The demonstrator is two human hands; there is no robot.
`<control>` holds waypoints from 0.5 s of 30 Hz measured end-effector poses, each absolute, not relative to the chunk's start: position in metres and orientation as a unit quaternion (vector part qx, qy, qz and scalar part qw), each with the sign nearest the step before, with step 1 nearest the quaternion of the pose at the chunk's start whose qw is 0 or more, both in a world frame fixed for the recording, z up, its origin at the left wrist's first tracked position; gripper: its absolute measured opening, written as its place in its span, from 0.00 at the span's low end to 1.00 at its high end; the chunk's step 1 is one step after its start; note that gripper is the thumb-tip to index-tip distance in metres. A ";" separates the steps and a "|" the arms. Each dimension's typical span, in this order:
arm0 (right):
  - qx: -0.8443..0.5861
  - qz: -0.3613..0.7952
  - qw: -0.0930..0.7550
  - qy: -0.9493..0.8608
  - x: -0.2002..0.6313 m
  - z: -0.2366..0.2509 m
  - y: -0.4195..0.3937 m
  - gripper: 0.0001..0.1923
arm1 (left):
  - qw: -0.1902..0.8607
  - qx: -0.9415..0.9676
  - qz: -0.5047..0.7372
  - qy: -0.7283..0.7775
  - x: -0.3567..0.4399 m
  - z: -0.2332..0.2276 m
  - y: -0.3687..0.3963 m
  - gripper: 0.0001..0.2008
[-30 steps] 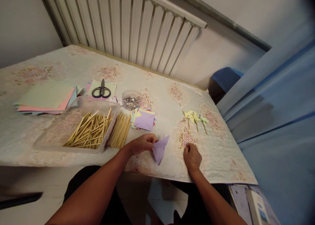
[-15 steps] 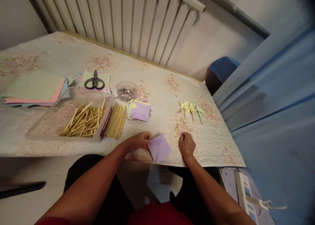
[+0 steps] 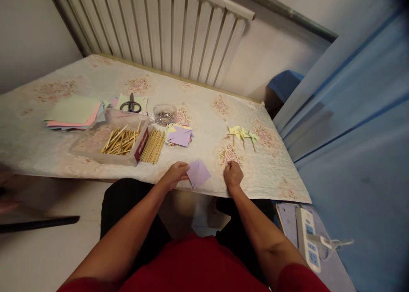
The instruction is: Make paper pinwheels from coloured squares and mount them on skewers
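A purple paper square [image 3: 198, 174] with cut lines is pinched at its left edge by my left hand [image 3: 174, 175], near the table's front edge. My right hand [image 3: 233, 175] is closed just above or on the floral cloth, apart from the paper; anything inside its fingers is hidden. Beyond my right hand lie several small yellow and green paper pinwheels [image 3: 241, 134] on sticks. A pile of coloured paper squares [image 3: 179, 136], purple on top, lies behind my left hand. Left of it is a row of thin wooden sticks [image 3: 153, 146].
A clear plastic box [image 3: 83, 149] holds more sticks. Behind it are dark-handled scissors [image 3: 131, 107] on paper, a round clear dish [image 3: 165, 114] of small shiny pieces and stacked coloured sheets [image 3: 73, 110]. A power strip [image 3: 308, 239] sits at lower right, beside a blue curtain [image 3: 345, 156].
The view has shifted, so the table's things appear smaller and differently placed. The purple square remains in my left hand and is turned slightly. My right hand stays closed.
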State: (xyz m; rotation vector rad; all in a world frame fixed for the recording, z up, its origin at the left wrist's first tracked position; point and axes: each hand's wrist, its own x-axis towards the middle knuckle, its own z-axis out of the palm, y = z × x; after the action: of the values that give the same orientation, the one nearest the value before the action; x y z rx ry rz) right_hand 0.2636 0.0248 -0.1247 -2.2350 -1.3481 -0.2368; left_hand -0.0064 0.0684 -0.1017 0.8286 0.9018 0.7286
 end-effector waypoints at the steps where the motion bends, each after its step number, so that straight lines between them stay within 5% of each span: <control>1: -0.809 -0.082 0.287 -0.507 0.260 -0.126 0.022 0.12 | 0.741 0.387 0.340 0.431 -0.004 -0.102 0.067 0.14; 7: -0.696 -0.045 0.367 -0.616 0.226 -0.126 0.001 0.16 | 0.607 0.450 0.349 0.554 0.010 -0.104 0.064 0.07; 15: -0.563 -0.035 0.199 -0.801 0.182 -0.100 -0.010 0.24 | 0.479 0.536 0.365 0.591 0.003 -0.104 0.057 0.13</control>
State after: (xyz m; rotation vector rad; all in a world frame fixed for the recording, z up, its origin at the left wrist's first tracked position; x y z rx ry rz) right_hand 0.1816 -0.0096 -0.0998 -1.5756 -2.2400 -0.0973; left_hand 0.0031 0.0568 -0.1038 1.3088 1.4428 0.8912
